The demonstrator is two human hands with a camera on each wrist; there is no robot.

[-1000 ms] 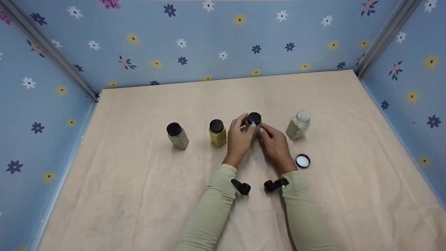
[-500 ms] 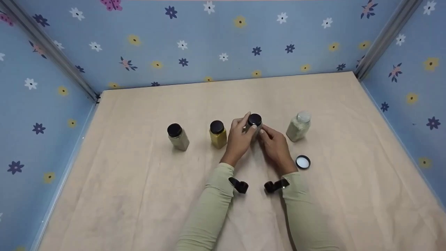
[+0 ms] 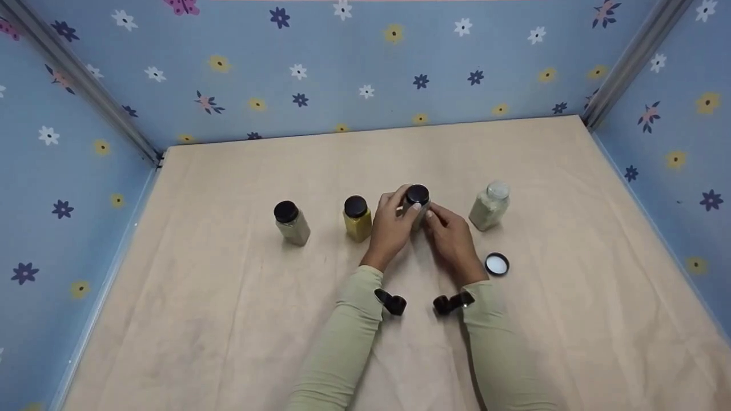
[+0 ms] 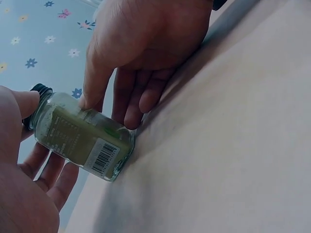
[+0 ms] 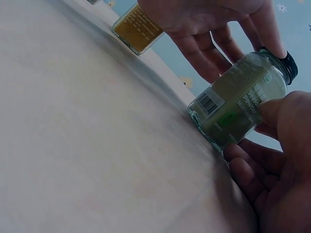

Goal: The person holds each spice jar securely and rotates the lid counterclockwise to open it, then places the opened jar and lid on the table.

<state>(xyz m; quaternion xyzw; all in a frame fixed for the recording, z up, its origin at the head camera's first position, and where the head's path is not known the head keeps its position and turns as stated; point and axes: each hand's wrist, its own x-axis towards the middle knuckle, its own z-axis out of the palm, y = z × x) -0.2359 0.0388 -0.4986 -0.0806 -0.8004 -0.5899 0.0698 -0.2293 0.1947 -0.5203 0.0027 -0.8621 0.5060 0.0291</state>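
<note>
In the head view a black-capped glass seasoning jar (image 3: 417, 197) stands between both hands. My left hand (image 3: 394, 228) holds it near the top, its thumb at the neck just under the lid and its fingers round the far side. My right hand (image 3: 454, 237) grips the lower body between thumb and fingers. Greenish powder fills much of the jar; its label and barcode (image 4: 103, 156) show in the left wrist view. The jar's base is right at the cloth.
Left of the hands stand a yellow-powder jar (image 3: 357, 225) and a grey-green powder jar (image 3: 294, 228), both black-capped. On the right is a lidless pale green jar (image 3: 488, 211), with a black cap (image 3: 497, 264) lying upturned in front. Patterned blue walls (image 3: 365, 57) border the cloth-covered table (image 3: 171, 285).
The left wrist has shifted slightly to the left. Both hands keep their hold on the jar, and the other jars and the loose cap have stayed put.
</note>
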